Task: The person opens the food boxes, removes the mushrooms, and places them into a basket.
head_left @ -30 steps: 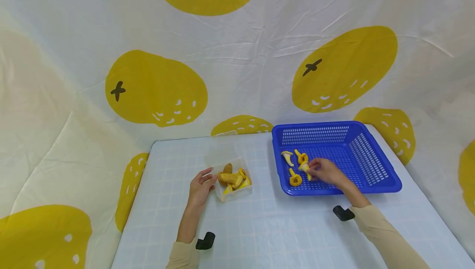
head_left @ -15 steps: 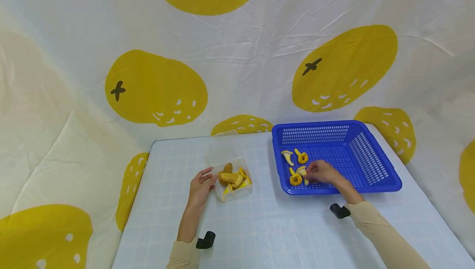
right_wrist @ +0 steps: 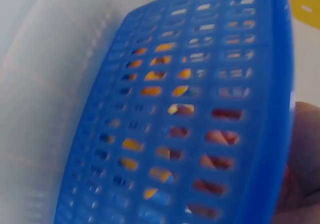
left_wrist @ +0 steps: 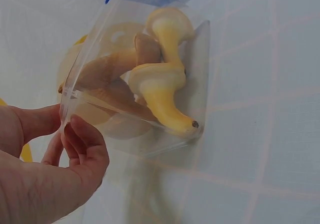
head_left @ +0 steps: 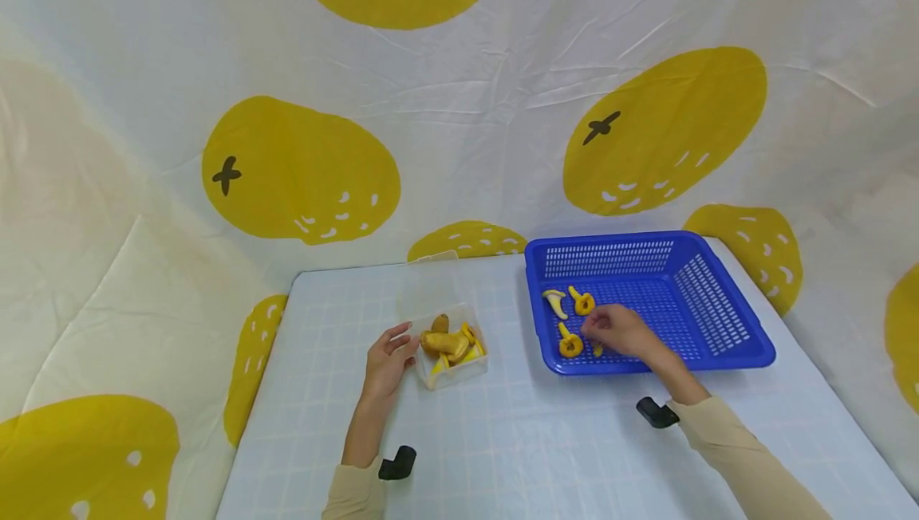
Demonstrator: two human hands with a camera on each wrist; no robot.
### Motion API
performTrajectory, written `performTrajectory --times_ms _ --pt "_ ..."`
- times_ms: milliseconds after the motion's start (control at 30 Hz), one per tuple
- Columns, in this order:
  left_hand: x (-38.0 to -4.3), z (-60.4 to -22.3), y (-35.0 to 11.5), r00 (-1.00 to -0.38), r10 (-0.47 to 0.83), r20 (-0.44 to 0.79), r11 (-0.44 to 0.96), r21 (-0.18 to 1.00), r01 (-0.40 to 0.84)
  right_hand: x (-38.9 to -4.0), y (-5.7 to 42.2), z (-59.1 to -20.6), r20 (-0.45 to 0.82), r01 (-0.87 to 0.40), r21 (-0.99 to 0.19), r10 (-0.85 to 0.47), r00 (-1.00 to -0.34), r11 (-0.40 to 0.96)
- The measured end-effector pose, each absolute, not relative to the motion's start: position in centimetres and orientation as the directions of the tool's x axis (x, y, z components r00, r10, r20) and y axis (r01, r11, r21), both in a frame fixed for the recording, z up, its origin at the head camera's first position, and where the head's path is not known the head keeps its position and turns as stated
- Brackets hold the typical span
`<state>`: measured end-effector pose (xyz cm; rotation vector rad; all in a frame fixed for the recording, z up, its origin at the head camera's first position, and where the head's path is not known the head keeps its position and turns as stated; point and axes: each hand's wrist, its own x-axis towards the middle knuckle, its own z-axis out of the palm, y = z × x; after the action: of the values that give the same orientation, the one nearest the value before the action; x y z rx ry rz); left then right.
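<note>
Mostly hidden, a yellow mushroom [head_left: 597, 352] is in the blue basket [head_left: 656, 297] under the nearer right hand [head_left: 621, 330], whose grip is drawn together, actual hold unclear; leftward, the left hand [head_left: 388, 367] pinches the clear box [head_left: 459, 375].

One basket [head_left: 735, 364], one box [head_left: 459, 378], three fully visible basket mushrooms [head_left: 571, 349], at least four boxed.
</note>
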<state>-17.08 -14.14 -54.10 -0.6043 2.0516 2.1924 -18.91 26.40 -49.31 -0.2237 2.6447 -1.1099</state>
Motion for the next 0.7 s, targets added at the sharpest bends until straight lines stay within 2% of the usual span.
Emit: performTrajectory --times_ms 133,400,700 --pt "-17.0 -53.9 -14.2 -0.923 -0.196 -0.331 -0.11 0.943 -0.315 -19.1 25.2 -49.1 -0.084 -0.112 -0.764 -0.271 -0.959 0.635" --pt "-17.0 -54.1 -14.3 -0.936 -0.174 -0.307 -0.123 0.95 -0.288 -19.3 22.7 -48.9 -0.012 -0.14 -0.834 -0.271 -0.962 0.534" --pt "-17.0 -54.1 -14.2 -0.933 -0.184 -0.31 -0.119 0.949 -0.292 -19.4 19.4 -48.2 0.107 -0.214 -0.838 -0.233 -0.967 0.502"
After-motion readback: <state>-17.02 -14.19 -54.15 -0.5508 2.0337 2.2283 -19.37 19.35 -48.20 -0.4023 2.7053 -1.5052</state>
